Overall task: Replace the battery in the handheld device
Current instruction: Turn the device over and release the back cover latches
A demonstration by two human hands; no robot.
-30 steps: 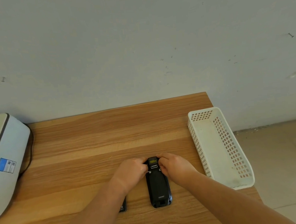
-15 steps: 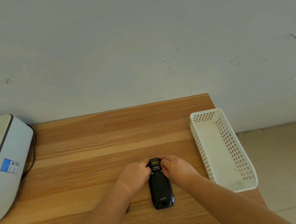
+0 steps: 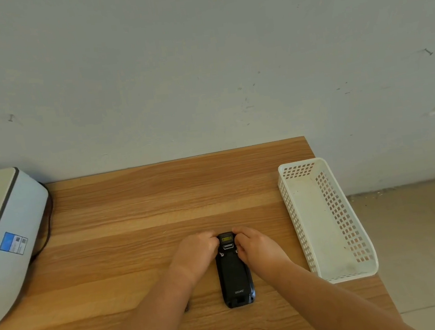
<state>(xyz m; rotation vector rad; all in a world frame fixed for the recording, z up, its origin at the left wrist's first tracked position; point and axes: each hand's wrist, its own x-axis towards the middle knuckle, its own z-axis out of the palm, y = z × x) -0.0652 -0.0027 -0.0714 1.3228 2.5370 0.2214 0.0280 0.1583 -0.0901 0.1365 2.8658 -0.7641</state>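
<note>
Head view: I see the device (image 3: 234,276) lying back-up on the table (image 3: 137,227) at 6 o'clock. My left hand (image 3: 194,253) and right hand (image 3: 257,246) pinch its far end from 9 and 3 o'clock, fingers curled against the sides. A basket (image 3: 352,231) sits at 3 o'clock, a printer (image 3: 6,235) at 9 o'clock.

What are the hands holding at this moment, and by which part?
Both hands grip the black handheld device lying back-up on the table: left hand and right hand pinch its far end, one on each side.
</note>
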